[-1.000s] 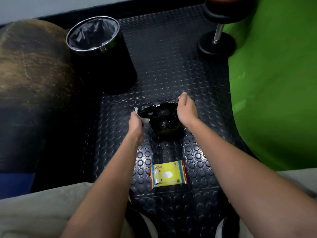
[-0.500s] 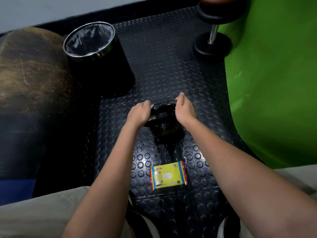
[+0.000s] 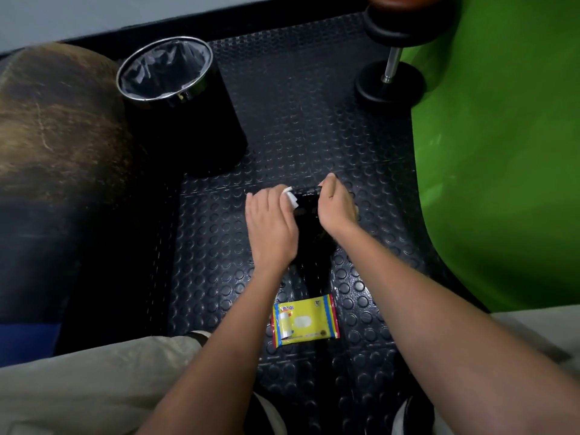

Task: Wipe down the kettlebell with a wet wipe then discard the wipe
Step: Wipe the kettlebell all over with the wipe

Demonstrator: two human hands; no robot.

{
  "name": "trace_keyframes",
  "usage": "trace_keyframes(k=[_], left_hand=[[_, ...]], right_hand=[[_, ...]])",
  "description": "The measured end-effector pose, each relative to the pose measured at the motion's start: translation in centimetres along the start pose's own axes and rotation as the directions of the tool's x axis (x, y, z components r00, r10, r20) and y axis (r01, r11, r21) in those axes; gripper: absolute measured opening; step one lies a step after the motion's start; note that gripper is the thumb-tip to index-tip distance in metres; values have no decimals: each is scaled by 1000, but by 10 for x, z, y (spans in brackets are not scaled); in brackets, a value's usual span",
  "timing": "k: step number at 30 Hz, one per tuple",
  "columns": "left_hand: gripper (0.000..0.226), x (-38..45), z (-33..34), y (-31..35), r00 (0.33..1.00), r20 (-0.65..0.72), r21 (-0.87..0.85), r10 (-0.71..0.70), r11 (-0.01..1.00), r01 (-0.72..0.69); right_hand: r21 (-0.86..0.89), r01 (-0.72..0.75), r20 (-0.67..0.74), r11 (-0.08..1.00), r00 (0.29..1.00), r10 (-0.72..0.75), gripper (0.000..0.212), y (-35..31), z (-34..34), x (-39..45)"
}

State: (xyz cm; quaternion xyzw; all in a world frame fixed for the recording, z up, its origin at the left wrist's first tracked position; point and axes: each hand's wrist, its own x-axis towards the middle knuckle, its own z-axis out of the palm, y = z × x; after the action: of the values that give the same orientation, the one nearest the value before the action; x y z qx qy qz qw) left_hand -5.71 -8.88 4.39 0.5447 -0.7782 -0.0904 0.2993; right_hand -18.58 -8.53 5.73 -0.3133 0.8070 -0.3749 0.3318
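A glossy black kettlebell (image 3: 309,211) stands on the studded rubber floor mat, mostly covered by both hands. My left hand (image 3: 271,226) presses a white wet wipe (image 3: 291,197) against the kettlebell's upper left side near the handle. My right hand (image 3: 335,207) grips the right end of the handle from above. Only a corner of the wipe shows past my fingers. A black bin (image 3: 185,108) with a chrome rim and grey liner stands open to the far left.
A yellow wet wipe packet (image 3: 306,320) lies on the mat just in front of the kettlebell. A dumbbell (image 3: 390,80) stands on end at the far right. A green surface (image 3: 502,152) borders the right, a brown rounded object (image 3: 59,120) the left.
My left hand has slid with the wipe from the kettlebell's left side up and over its top toward the handle. My right hand has kept its hold on the handle.
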Motion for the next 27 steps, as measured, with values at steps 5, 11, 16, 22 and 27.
trace_keyframes(k=[5, 11, 16, 22, 27], left_hand=[[32, -9, 8, -5, 972, -145, -182, -187, 970, 160], [46, 8, 5, -2, 837, 65, -493, -544, 712, 501], [57, 14, 11, -31, 352, 628, -514, -694, -30, 857], [47, 18, 12, -18, 331, 666, -571, -668, -171, 803], [50, 15, 12, -11, 403, 512, -587, -759, 34, 809]], right_hand=[[-9, 8, -9, 1000, 1000, -8, 59, 7, 0, -4], [-10, -18, -21, 1000, 1000, 18, 59, 3, 0, -4], [-10, -21, -16, 1000, 1000, 21, 59, 3, -1, -5], [13, -33, -47, 999, 998, 34, 58, 2, 0, -5], [3, -41, -53, 999, 998, 41, 59, 2, 0, -5]])
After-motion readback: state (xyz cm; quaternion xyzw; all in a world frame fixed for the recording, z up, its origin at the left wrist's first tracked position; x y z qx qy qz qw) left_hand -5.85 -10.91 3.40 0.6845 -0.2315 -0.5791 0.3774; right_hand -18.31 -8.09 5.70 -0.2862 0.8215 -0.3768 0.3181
